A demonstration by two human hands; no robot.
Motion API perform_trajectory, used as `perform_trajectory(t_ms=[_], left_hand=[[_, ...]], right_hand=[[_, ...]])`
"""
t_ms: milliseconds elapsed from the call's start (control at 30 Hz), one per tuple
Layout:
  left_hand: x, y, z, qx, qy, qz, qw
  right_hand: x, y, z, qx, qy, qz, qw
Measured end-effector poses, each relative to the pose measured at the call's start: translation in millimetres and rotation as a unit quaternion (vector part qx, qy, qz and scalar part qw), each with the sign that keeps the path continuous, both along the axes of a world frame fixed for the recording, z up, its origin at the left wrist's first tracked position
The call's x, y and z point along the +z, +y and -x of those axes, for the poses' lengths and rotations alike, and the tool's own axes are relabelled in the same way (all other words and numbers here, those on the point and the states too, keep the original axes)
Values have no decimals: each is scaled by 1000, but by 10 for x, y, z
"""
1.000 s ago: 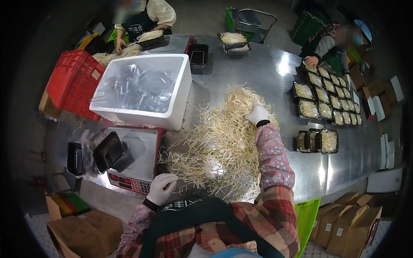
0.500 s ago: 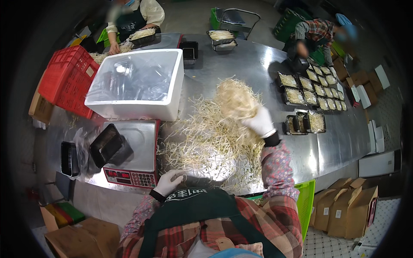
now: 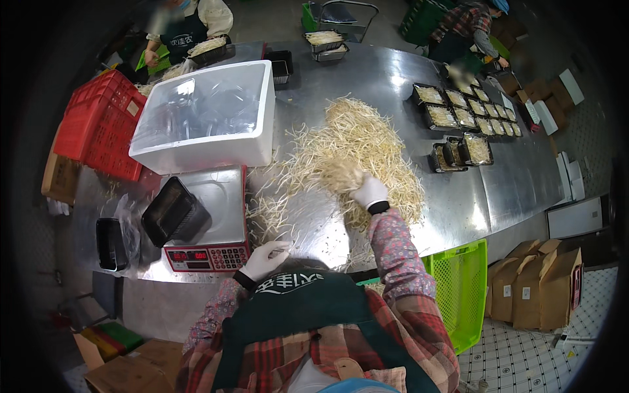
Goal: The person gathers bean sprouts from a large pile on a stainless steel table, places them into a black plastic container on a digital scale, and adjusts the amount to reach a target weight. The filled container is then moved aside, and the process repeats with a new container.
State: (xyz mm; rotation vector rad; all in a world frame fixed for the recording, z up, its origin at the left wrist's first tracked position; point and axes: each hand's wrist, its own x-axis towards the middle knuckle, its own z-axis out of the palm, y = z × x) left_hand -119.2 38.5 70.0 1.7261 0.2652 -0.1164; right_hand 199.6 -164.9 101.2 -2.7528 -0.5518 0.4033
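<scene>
1. Left hand (image 3: 263, 260) and right hand (image 3: 371, 192): white gloves (image 3: 259, 262), black wristbands (image 3: 378, 207).
2. Grey-and-pink floral oversleeves (image 3: 395, 249) over the forearms.
3. Red, brown and cream plaid shirt (image 3: 422, 327).
4. Dark-green bib apron (image 3: 295, 311), white lettering across it, lower centre.
5. Light-blue piece (image 3: 357, 386), bottom edge, kind unclear.

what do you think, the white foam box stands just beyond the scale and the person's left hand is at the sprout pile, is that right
Not quite: the head view shows the right hand at the sprout pile, while the left hand is beside the scale. The white foam box does stand just beyond the scale.
</scene>
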Motion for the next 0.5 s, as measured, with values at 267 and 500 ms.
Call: perform_trajectory(t_ms=[267, 500], left_hand=[[-460, -138, -877, 150, 57, 432, 887], [-637, -231, -1107, 200, 124, 462, 855]], right_hand=[[295, 106, 609, -30, 101, -238, 966], [-761, 143, 1007, -11, 158, -203, 966]])
